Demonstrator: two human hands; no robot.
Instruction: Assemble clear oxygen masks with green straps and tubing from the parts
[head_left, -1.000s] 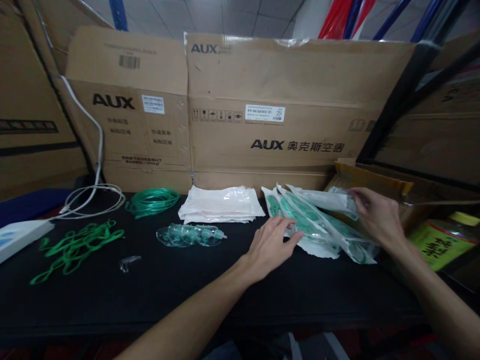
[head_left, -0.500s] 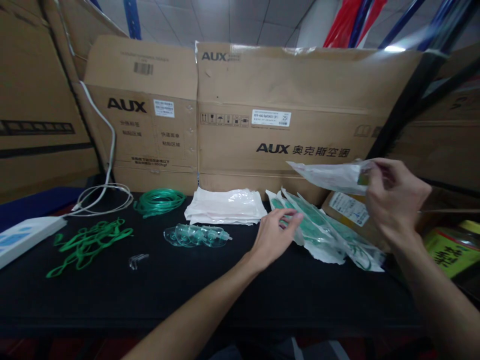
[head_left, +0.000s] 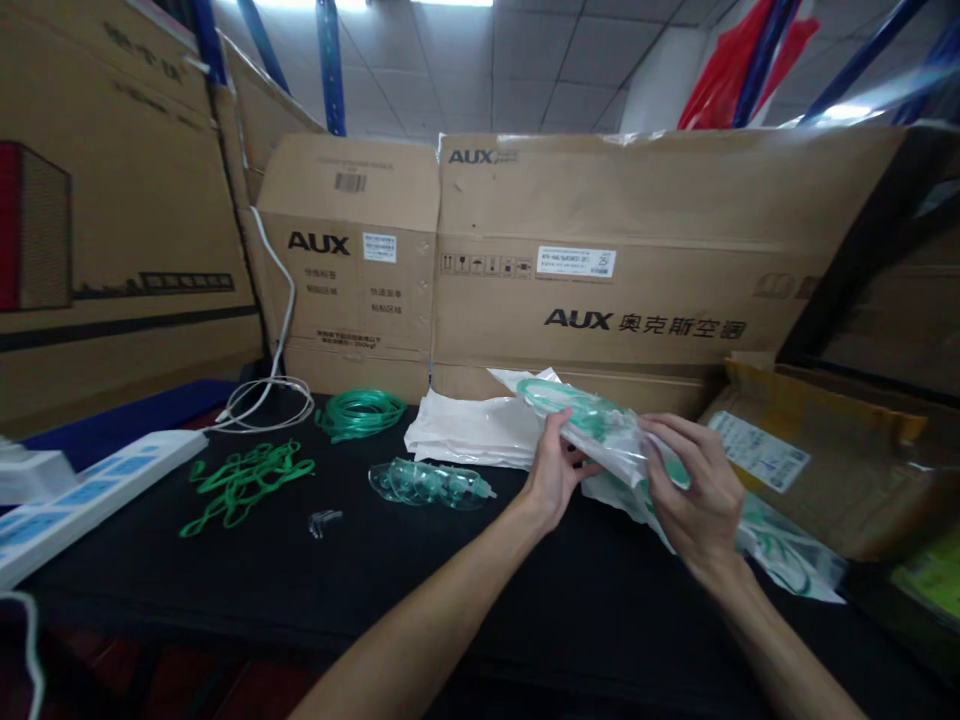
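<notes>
A clear-fronted, white-backed pouch with green tubing inside is held tilted above the table, between both hands. My left hand is closed on its near left edge, thumb on top. My right hand is closed round its right end. Beneath and beyond my right hand lie more filled pouches, partly hidden. Left of the held pouch is a stack of flat white pouches. In front of that stack sit nested clear green plastic masks.
Coiled green tubing, tangled green elastic straps and small clear pieces lie on the black tabletop. A white power strip is at left. An open cardboard box stands at right; AUX cartons wall the back.
My right hand has come down and left with its pouch. My left hand has closed on that pouch's near edge. The camera view has shifted left and up.
</notes>
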